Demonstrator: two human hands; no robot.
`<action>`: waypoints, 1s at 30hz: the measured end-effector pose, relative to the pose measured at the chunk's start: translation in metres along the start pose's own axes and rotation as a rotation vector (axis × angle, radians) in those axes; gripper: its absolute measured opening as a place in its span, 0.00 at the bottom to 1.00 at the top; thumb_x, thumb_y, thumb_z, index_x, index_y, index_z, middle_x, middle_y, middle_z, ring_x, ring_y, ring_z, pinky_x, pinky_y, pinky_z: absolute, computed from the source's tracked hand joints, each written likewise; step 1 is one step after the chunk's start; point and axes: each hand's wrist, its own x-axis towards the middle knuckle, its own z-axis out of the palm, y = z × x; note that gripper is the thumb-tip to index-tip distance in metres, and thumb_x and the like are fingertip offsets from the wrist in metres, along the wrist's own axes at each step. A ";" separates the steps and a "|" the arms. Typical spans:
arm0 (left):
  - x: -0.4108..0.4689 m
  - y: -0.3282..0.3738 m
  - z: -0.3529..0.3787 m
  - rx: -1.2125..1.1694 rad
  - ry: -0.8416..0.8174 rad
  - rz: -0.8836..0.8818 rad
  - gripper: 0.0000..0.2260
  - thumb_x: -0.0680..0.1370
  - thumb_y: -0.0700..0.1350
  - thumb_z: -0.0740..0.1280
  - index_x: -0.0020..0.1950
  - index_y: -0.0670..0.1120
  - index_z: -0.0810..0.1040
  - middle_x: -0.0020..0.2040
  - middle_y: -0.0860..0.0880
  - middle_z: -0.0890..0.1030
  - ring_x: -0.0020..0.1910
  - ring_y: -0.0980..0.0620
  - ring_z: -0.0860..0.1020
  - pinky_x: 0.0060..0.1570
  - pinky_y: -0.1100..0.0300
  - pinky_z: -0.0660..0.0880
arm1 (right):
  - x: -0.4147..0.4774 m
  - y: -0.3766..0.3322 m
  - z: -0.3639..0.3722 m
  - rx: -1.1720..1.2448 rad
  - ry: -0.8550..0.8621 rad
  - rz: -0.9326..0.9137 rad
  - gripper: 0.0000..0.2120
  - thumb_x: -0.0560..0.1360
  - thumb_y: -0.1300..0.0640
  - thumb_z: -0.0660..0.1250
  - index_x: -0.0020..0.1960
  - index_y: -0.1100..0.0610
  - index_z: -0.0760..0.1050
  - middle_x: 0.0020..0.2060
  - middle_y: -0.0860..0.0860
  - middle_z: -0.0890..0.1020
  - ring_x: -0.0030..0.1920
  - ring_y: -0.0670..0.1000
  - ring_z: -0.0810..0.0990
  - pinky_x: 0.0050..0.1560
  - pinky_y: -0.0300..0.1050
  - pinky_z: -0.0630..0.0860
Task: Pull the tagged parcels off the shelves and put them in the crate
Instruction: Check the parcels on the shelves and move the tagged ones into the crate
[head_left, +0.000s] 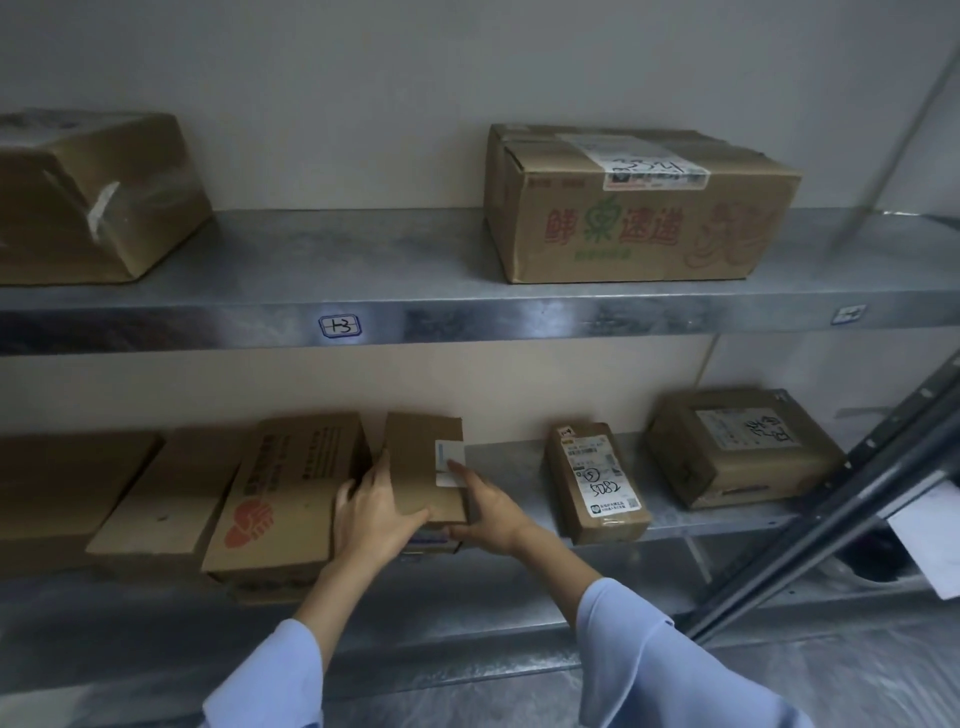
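2 bare forearms, loose light-blue sleeves (670, 670)

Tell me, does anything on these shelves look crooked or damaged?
Yes. The tape-wrapped box at the upper shelf's left end sits turned corner-forward, its wrapping wrinkled. The small parcel gripped by the left hand and right hand looks intact.
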 end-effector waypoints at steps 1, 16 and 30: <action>0.000 0.001 0.000 -0.015 -0.007 -0.013 0.44 0.70 0.62 0.71 0.78 0.49 0.56 0.72 0.49 0.71 0.70 0.50 0.70 0.72 0.54 0.58 | -0.002 0.001 0.000 0.022 0.003 0.005 0.45 0.72 0.55 0.75 0.79 0.51 0.51 0.76 0.54 0.63 0.74 0.56 0.63 0.72 0.46 0.62; 0.006 0.051 -0.018 -0.453 -0.060 -0.084 0.44 0.70 0.56 0.76 0.79 0.52 0.55 0.74 0.46 0.67 0.71 0.43 0.68 0.69 0.44 0.66 | -0.031 0.003 -0.051 0.472 0.106 0.096 0.54 0.69 0.61 0.77 0.79 0.51 0.42 0.69 0.48 0.62 0.71 0.47 0.63 0.70 0.40 0.64; 0.001 0.067 -0.023 -0.731 -0.133 -0.074 0.25 0.73 0.53 0.74 0.67 0.50 0.70 0.67 0.47 0.76 0.67 0.46 0.72 0.63 0.54 0.67 | -0.047 0.007 -0.080 0.529 0.109 0.061 0.36 0.73 0.58 0.74 0.72 0.55 0.55 0.63 0.51 0.73 0.63 0.49 0.74 0.44 0.25 0.73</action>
